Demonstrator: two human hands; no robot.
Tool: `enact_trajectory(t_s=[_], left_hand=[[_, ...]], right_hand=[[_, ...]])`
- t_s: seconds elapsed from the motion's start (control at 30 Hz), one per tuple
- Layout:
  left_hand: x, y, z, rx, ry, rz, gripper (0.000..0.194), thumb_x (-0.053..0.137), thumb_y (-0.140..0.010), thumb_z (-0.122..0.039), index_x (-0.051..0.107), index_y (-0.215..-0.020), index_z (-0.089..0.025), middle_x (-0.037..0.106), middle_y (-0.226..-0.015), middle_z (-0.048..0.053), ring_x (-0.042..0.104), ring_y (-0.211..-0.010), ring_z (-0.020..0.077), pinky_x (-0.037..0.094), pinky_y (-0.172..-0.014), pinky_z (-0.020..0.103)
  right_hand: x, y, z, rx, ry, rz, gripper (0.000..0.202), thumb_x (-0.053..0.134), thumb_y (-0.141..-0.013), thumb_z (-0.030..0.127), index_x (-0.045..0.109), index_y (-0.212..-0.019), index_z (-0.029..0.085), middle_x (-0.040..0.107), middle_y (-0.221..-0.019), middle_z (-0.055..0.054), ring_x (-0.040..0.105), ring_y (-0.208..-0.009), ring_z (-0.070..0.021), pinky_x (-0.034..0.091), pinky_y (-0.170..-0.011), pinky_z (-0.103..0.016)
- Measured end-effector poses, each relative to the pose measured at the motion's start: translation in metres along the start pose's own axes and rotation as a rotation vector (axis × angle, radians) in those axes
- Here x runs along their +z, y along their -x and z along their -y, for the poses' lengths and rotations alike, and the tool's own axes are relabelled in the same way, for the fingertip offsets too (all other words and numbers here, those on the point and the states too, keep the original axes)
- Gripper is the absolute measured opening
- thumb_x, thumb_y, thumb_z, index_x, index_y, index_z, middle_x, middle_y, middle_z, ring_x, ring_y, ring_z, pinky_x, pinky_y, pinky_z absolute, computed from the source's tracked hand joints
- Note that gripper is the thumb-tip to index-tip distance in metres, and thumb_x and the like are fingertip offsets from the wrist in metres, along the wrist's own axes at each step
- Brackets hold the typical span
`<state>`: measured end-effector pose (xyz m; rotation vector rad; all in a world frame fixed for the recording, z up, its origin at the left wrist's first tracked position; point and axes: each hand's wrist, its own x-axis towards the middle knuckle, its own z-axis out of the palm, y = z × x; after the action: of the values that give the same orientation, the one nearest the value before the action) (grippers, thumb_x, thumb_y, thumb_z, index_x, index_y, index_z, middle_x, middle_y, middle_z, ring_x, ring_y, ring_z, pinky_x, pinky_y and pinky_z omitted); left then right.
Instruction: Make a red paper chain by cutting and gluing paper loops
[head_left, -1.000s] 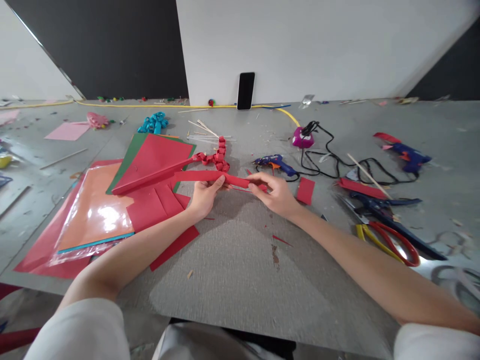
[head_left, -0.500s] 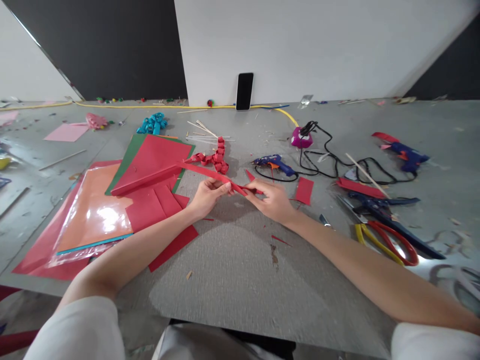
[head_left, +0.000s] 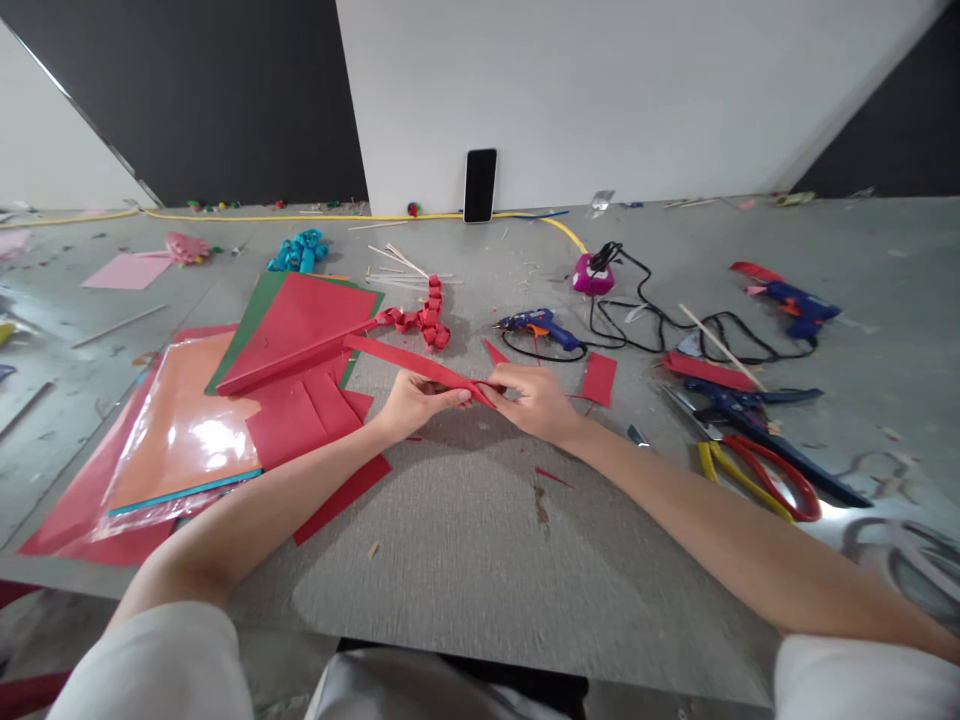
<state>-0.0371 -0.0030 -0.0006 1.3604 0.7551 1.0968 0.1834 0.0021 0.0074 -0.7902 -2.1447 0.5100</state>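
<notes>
Two bare hands are working over the middle of the grey table, with a narrow red paper strip running between them. The left hand is pinching the strip between thumb and fingers; the right hand is pinching its right end, the remaining fingers curling inward and partly hidden. Between the fingertips the paper is apparently bending or overlapping; which, one cannot tell. The free end is pointing far left, toward the red sheets, near a red paper chain.

Likely faults: uneven pressure from the two pinches could be skewing the fold, while a sharp twist could crease or tear so thin a strip. The unsupported end could catch on the chain if the hands shift far. A blue glue gun is lying just beyond the right hand; should it be hot, which cannot be judged here, a careless reach could burn the fingers.
</notes>
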Motion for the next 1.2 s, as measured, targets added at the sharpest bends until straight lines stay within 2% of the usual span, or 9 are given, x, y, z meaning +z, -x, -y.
enact_trajectory(t_s=[0.17, 0.27, 0.33, 0.4, 0.5, 0.6, 0.8, 1.03, 1.2], left_hand=[[0.000, 0.003, 0.001, -0.016, -0.059, -0.054, 0.041, 0.091, -0.076, -0.053, 0.081, -0.086, -0.015, 0.081, -0.083, 0.010, 0.076, -0.075, 0.0205, 0.064, -0.076, 0.034], [0.000, 0.004, -0.001, -0.032, -0.100, -0.073, 0.038, 0.089, -0.078, -0.053, 0.081, -0.087, -0.016, 0.081, -0.085, 0.010, 0.077, -0.078, 0.0219, 0.064, -0.078, 0.035], [0.001, 0.004, -0.002, -0.038, -0.119, -0.083, 0.035, 0.088, -0.078, -0.051, 0.081, -0.086, -0.017, 0.082, -0.087, 0.010, 0.077, -0.079, 0.0221, 0.064, -0.079, 0.036], [0.002, 0.004, -0.003, -0.034, -0.134, -0.094, 0.032, 0.088, -0.079, -0.048, 0.081, -0.085, -0.017, 0.082, -0.088, 0.010, 0.077, -0.081, 0.0222, 0.063, -0.080, 0.036], [0.002, 0.004, -0.004, -0.011, -0.146, -0.110, 0.030, 0.087, -0.080, -0.046, 0.082, -0.086, -0.018, 0.082, -0.089, 0.009, 0.078, -0.083, 0.0223, 0.063, -0.082, 0.035], [0.002, 0.005, -0.003, 0.006, -0.131, -0.110, 0.032, 0.086, -0.081, -0.048, 0.082, -0.090, -0.018, 0.083, -0.090, 0.009, 0.079, -0.084, 0.0226, 0.065, -0.085, 0.037], [0.001, 0.004, 0.006, -0.013, -0.080, -0.203, 0.042, 0.084, -0.080, -0.058, 0.079, -0.083, -0.017, 0.083, -0.089, 0.011, 0.080, -0.085, 0.0253, 0.066, -0.089, 0.042], [0.001, 0.001, 0.009, -0.001, -0.061, -0.261, 0.045, 0.084, -0.079, -0.061, 0.080, -0.082, -0.017, 0.082, -0.087, 0.010, 0.080, -0.081, 0.0247, 0.065, -0.089, 0.042], [0.001, 0.001, 0.005, -0.009, -0.047, -0.268, 0.047, 0.084, -0.077, -0.063, 0.079, -0.083, -0.017, 0.082, -0.087, 0.010, 0.080, -0.080, 0.0249, 0.066, -0.087, 0.043]], right_hand=[[-0.013, -0.006, -0.012, 0.036, 0.084, -0.084, 0.033, 0.048, -0.108, 0.044, 0.068, -0.092, 0.023, 0.073, -0.086, -0.006, 0.068, -0.081, -0.0203, 0.052, -0.079, -0.034], [-0.027, -0.009, -0.039, 0.227, 0.375, -0.300, 0.034, 0.051, -0.105, 0.048, 0.065, -0.117, 0.020, 0.073, -0.108, -0.015, 0.067, -0.103, -0.0298, 0.050, -0.096, -0.046], [-0.035, -0.008, -0.062, 0.396, 0.625, -0.332, 0.055, 0.056, -0.100, 0.055, 0.058, -0.135, 0.012, 0.066, -0.127, -0.025, 0.059, -0.122, -0.0396, 0.044, -0.104, -0.057], [-0.042, -0.005, -0.083, 0.539, 0.760, -0.272, 0.066, 0.058, -0.098, 0.061, 0.056, -0.136, 0.006, 0.062, -0.131, -0.030, 0.054, -0.126, -0.0450, 0.040, -0.105, -0.062], [-0.047, 0.000, -0.105, 0.587, 0.772, -0.095, 0.057, 0.057, -0.099, 0.058, 0.064, -0.127, 0.009, 0.064, -0.127, -0.027, 0.055, -0.125, -0.0444, 0.041, -0.105, -0.062], [-0.047, 0.000, -0.116, 0.571, 0.746, -0.046, 0.055, 0.057, -0.099, 0.055, 0.066, -0.125, 0.008, 0.064, -0.126, -0.027, 0.056, -0.125, -0.0444, 0.043, -0.106, -0.061], [-0.047, -0.002, -0.125, 0.505, 0.596, -0.151, 0.051, 0.052, -0.101, 0.053, 0.063, -0.128, 0.010, 0.069, -0.119, -0.026, 0.065, -0.118, -0.0410, 0.050, -0.105, -0.059], [-0.055, -0.004, -0.108, 0.477, 0.531, -0.380, 0.053, 0.057, -0.100, 0.053, 0.050, -0.138, 0.016, 0.064, -0.132, -0.026, 0.064, -0.124, -0.0394, 0.053, -0.102, -0.056], [-0.058, -0.008, -0.097, 0.545, 0.355, -0.441, 0.041, 0.054, -0.101, 0.057, 0.058, -0.122, 0.022, 0.072, -0.100, -0.014, 0.073, -0.084, -0.0290, 0.058, -0.077, -0.045]])
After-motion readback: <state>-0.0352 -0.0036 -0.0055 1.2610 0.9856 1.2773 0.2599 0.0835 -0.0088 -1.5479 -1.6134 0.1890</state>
